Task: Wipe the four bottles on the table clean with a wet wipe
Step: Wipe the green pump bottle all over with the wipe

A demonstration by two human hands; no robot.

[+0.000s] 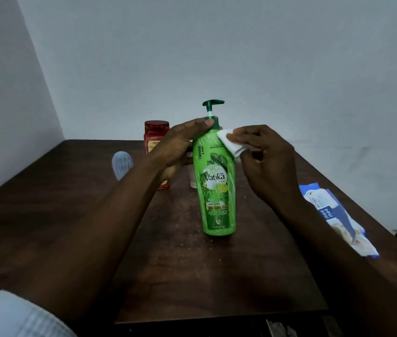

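A tall green shampoo bottle (218, 190) with a dark green pump stands upright in the middle of the brown table (70, 215). My left hand (182, 142) grips its neck and shoulder from the left. My right hand (265, 156) pinches a folded white wet wipe (230, 142) against the bottle's upper right shoulder. A red jar with a red lid (156, 132) stands behind my left hand, partly hidden. A pale blue bottle (122, 164) shows to the left of my forearm. A small whitish bottle (193, 178) peeks out behind the green one.
A blue and white wet wipe pack (338, 217) lies flat near the table's right edge. Grey walls meet in a corner behind the table's far left. A light sleeve (15, 314) shows at bottom left.
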